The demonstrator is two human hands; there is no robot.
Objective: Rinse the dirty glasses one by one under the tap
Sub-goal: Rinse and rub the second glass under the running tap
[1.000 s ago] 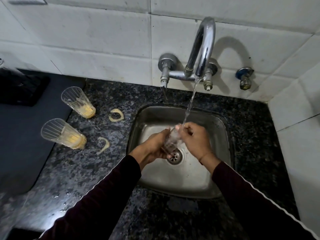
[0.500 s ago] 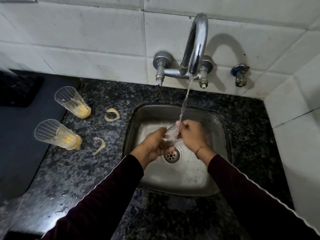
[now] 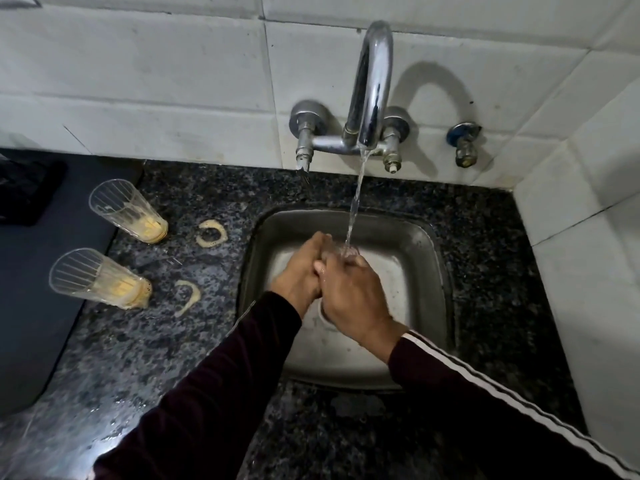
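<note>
Over the steel sink [image 3: 431, 258], both my hands close around a clear glass [image 3: 350, 251]. Only its rim shows, right under the water stream [image 3: 356, 192] that falls from the chrome tap [image 3: 372, 84]. My left hand [image 3: 303, 273] grips from the left and my right hand [image 3: 353, 297] wraps over the top and right, so the fingers meet. Two more dirty glasses stand on the granite counter to the left, each with yellow residue at the bottom: one further back [image 3: 128, 211] and one nearer [image 3: 98, 278].
Two yellowish ring stains [image 3: 211, 233] [image 3: 188, 296] mark the speckled counter [image 3: 166, 358] between the glasses and the sink. A dark mat [image 3: 41, 306] lies at the far left. A small blue-capped valve [image 3: 464, 143] sticks out of the tiled wall.
My hands have drawn closer together and now cover most of the glass. My right hand has turned over the top of it. The water keeps running and the counter glasses have not moved.
</note>
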